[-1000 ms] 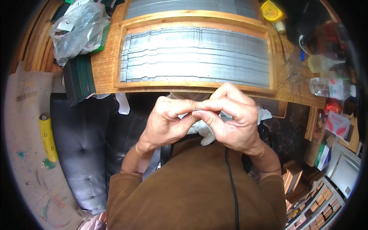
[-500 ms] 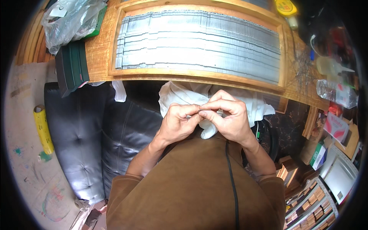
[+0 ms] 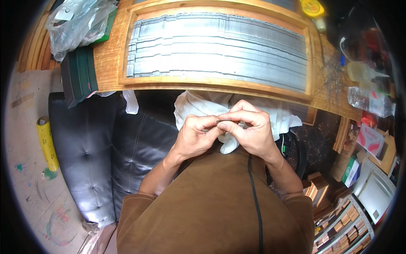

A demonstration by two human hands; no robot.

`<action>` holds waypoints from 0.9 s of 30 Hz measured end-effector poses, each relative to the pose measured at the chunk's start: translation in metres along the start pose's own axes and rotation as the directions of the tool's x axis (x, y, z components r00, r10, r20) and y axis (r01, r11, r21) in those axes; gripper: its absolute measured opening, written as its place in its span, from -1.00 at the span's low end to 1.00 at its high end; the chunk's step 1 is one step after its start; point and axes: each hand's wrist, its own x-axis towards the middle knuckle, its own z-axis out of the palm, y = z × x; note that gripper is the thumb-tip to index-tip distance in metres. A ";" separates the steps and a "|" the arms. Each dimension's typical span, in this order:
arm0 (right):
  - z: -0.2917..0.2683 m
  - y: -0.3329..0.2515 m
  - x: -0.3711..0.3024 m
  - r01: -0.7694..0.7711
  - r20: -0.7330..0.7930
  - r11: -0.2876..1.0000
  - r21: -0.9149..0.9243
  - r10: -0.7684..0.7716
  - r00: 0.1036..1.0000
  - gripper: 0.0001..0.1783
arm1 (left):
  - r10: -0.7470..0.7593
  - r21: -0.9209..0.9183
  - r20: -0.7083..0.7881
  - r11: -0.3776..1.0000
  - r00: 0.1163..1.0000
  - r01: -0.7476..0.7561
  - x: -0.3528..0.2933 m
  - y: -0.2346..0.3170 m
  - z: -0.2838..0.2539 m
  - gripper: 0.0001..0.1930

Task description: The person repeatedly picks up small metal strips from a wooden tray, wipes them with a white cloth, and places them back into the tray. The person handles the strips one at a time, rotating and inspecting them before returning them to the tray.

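Observation:
In front of my chest my left hand [image 3: 196, 135] and my right hand [image 3: 253, 132] meet at the fingertips, both closed in a pinch. Between them shows the edge of a small thin dark piece [image 3: 223, 120]; its kind is too small to make out, and the fingers cover most of it. A white cloth [image 3: 188, 106] lies behind and under the hands, below the table edge. Beyond it, a wooden frame tray [image 3: 211, 83] on the table holds rows of thin silver-grey metal strips [image 3: 211, 46] packed side by side.
A dark green box [image 3: 79, 76] and a clear plastic bag [image 3: 78, 27] sit at the table's left. On the right are a yellow tape measure [image 3: 312, 7], a squeeze bottle [image 3: 359, 72] and a clear plastic container [image 3: 370, 101]. A black padded seat [image 3: 89, 156] stands left of me.
The fingertips have shifted slightly, and more of the thin dark piece shows between them. Both hands otherwise keep the same place and pinch.

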 end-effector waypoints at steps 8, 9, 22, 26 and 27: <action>-0.004 0.035 0.007 -0.459 0.109 0.752 0.473 0.467 0.878 -0.76 | -0.405 -0.301 0.289 0.821 0.867 0.484 0.039 -0.001 -0.018 -0.81; -0.002 0.038 0.010 -0.452 0.111 0.695 0.559 0.477 0.872 -0.77 | -0.385 -0.333 0.294 0.816 0.875 0.472 0.046 -0.006 -0.021 -0.81; 0.013 0.018 0.000 -0.097 -0.130 0.981 0.168 0.119 0.984 -0.82 | -0.159 -0.127 0.186 0.975 0.970 0.184 0.022 -0.011 -0.026 -0.75; 0.008 0.012 -0.002 -0.008 -0.097 0.996 0.093 0.017 0.995 -0.82 | -0.008 0.072 0.111 0.997 0.994 0.000 0.012 -0.005 -0.018 -0.84; 0.007 0.013 -0.002 0.029 -0.095 0.996 0.083 -0.021 0.995 -0.82 | 0.003 0.089 0.105 0.996 0.994 -0.012 0.010 -0.006 -0.017 -0.83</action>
